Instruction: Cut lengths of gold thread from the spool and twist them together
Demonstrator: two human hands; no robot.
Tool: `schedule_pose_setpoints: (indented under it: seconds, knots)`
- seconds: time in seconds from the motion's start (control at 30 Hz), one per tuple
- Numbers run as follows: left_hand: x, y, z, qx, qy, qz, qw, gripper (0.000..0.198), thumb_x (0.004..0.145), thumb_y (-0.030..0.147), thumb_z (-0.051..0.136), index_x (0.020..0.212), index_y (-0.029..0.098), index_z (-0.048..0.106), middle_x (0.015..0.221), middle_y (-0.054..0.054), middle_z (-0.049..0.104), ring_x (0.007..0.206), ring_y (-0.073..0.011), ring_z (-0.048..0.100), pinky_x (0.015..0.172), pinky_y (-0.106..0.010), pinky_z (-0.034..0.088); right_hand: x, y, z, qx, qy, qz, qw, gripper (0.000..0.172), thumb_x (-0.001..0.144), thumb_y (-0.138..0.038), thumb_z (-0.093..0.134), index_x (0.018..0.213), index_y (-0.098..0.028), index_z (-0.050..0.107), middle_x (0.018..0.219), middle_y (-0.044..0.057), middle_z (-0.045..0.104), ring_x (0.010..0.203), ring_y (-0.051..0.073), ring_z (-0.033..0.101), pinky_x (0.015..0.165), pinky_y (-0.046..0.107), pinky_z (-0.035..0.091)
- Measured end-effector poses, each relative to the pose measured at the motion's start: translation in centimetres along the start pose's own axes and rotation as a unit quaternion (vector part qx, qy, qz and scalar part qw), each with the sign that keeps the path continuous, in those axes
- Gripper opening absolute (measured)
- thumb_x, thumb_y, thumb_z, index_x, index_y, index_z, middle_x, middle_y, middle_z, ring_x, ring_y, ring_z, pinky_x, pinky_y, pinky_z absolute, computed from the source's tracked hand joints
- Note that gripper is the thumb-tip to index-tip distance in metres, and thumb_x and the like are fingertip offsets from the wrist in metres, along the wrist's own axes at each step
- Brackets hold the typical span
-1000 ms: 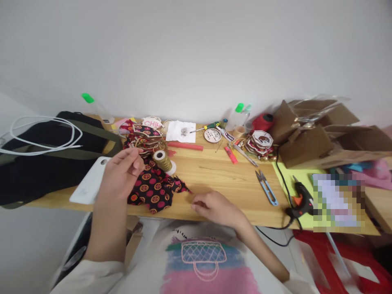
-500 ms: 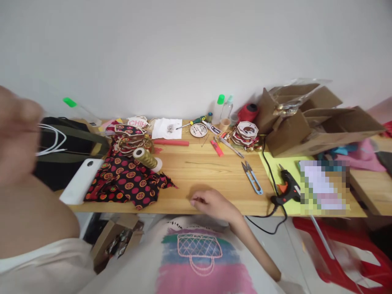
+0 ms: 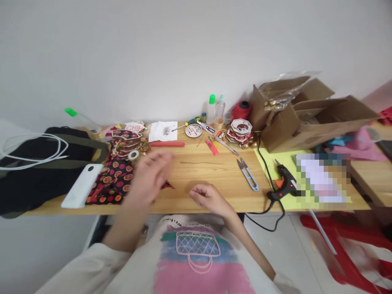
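Note:
My left hand (image 3: 150,173), blurred by motion, hovers over the black fabric with round red and orange patterns (image 3: 114,179). It partly covers the spool of gold thread (image 3: 133,155), and whether its fingers hold anything is unclear. At the table's front edge rests my right hand (image 3: 208,199), its fingers curled together; anything inside them is hidden. Beyond both hands a thin dark strand (image 3: 199,163) lies on the wood. To the right of my right hand are blue thread snips (image 3: 248,174).
A black glue gun (image 3: 284,183) with its cord sits on yellow paper (image 3: 263,157) at the right. Cardboard boxes (image 3: 318,122) stand behind it. Along the wall are bottles (image 3: 211,109), a red thread cone (image 3: 241,111) and stacked patches (image 3: 241,127). A white power bank (image 3: 82,185) lies left.
My left hand has come down from the raised far left to above the patterned fabric, now in front of the gold spool. My right hand stays nearly where it was. The view has shifted slightly.

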State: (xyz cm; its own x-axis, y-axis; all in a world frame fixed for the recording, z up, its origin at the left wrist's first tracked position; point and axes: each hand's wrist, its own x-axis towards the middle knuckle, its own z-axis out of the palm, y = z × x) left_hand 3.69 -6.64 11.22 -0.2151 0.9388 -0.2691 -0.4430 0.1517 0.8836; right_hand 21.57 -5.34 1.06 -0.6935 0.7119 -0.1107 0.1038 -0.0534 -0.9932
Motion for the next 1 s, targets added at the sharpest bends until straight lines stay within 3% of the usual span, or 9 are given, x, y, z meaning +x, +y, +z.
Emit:
schedule_pose_setpoints:
  seconds: [0.1, 0.13, 0.23, 0.33, 0.47, 0.63, 0.7, 0.83, 1.0]
  knots:
    - [-0.3, -4.0, 2.0, -0.084, -0.025, -0.141, 0.986, 0.011, 0.073, 0.018, 0.068, 0.072, 0.012, 0.059, 0.036, 0.012, 0.03, 0.031, -0.0011, 0.026, 0.035, -0.013, 0.027, -0.1, 0.3, 0.0, 0.082, 0.022, -0.012, 0.996, 0.023, 0.082, -0.039, 0.057, 0.076, -0.017, 0.055, 0.053, -0.007, 0.044, 0.045, 0.006, 0.037, 0.045, 0.019, 0.029]
    - [-0.5, -5.1, 2.4, -0.105, -0.023, -0.185, 0.977, 0.014, 0.071, 0.019, 0.07, 0.069, 0.013, 0.057, 0.036, 0.011, 0.034, 0.032, -0.0016, 0.031, 0.037, -0.013, 0.03, 0.0, 0.4, -0.1, 0.115, 0.046, -0.017, 0.992, 0.023, 0.08, -0.039, 0.059, 0.077, -0.017, 0.054, 0.054, -0.007, 0.045, 0.045, 0.006, 0.038, 0.045, 0.019, 0.031]
    - [-1.0, -6.9, 2.5, -0.079, -0.012, -0.172, 0.982, 0.017, 0.068, 0.022, 0.073, 0.071, 0.013, 0.058, 0.048, 0.005, 0.056, 0.041, -0.0046, 0.048, 0.043, -0.015, 0.037, 0.2, 0.4, -0.4, 0.198, 0.125, -0.021, 0.972, 0.026, 0.076, -0.041, 0.064, 0.079, -0.019, 0.051, 0.057, -0.006, 0.051, 0.047, 0.007, 0.049, 0.047, 0.019, 0.039]
    - [-1.0, -7.0, 2.2, -0.047, -0.034, -0.161, 0.985, 0.023, 0.064, 0.026, 0.077, 0.071, 0.012, 0.06, 0.059, 0.0, 0.065, 0.047, -0.0072, 0.055, 0.047, -0.017, 0.042, 0.5, 0.1, -1.0, 0.264, 0.122, 0.004, 0.957, 0.029, 0.074, -0.042, 0.067, 0.085, -0.019, 0.053, 0.061, -0.004, 0.058, 0.048, 0.008, 0.056, 0.045, 0.019, 0.041]
    - [-0.6, -6.6, 2.1, -0.048, -0.037, -0.165, 0.984, 0.027, 0.061, 0.03, 0.079, 0.074, 0.013, 0.062, 0.066, -0.001, 0.068, 0.049, -0.0075, 0.057, 0.05, -0.019, 0.044, 0.0, -0.2, -2.1, 0.334, 0.039, 0.061, 0.94, 0.037, 0.076, -0.046, 0.065, 0.099, -0.018, 0.056, 0.061, -0.003, 0.062, 0.043, 0.009, 0.057, 0.038, 0.017, 0.038]
    - [-0.1, -6.6, 1.7, -0.036, -0.027, -0.191, 0.98, 0.03, 0.059, 0.03, 0.081, 0.074, 0.013, 0.061, 0.066, 0.001, 0.067, 0.045, -0.0053, 0.055, 0.046, -0.016, 0.041, -2.0, -0.3, -3.2, 0.372, -0.043, 0.103, 0.921, 0.041, 0.082, -0.05, 0.055, 0.107, -0.017, 0.058, 0.092, 0.009, 0.071, 0.046, 0.009, 0.06, 0.035, 0.018, 0.035]
    - [0.2, -6.5, 1.3, -0.035, -0.026, -0.193, 0.98, 0.029, 0.058, 0.028, 0.081, 0.073, 0.013, 0.061, 0.064, 0.001, 0.066, 0.045, -0.0046, 0.053, 0.046, -0.016, 0.041, -2.9, -0.6, -3.4, 0.378, -0.068, 0.108, 0.917, 0.042, 0.084, -0.049, 0.053, 0.107, -0.015, 0.06, 0.083, 0.008, 0.071, 0.041, 0.007, 0.053, 0.035, 0.018, 0.033]
    - [0.9, -5.9, 0.9, -0.062, -0.003, -0.182, 0.981, 0.024, 0.059, 0.024, 0.079, 0.072, 0.013, 0.062, 0.053, 0.005, 0.056, 0.044, -0.0027, 0.047, 0.041, -0.012, 0.034, -4.4, -1.9, -3.7, 0.36, -0.081, 0.11, 0.923, 0.03, 0.081, -0.041, 0.061, 0.082, -0.011, 0.062, 0.042, -0.009, 0.041, 0.033, 0.002, 0.026, 0.037, 0.017, 0.017]
    - [1.8, -4.9, 0.2, -0.088, 0.0, -0.15, 0.985, 0.015, 0.067, 0.018, 0.073, 0.073, 0.012, 0.061, 0.05, 0.006, 0.048, 0.042, -0.0019, 0.04, 0.039, -0.013, 0.031, -5.5, -3.1, -4.7, 0.275, -0.034, 0.123, 0.953, 0.029, 0.081, -0.039, 0.062, 0.075, -0.011, 0.06, 0.045, -0.01, 0.031, 0.039, 0.002, 0.018, 0.041, 0.021, 0.012]
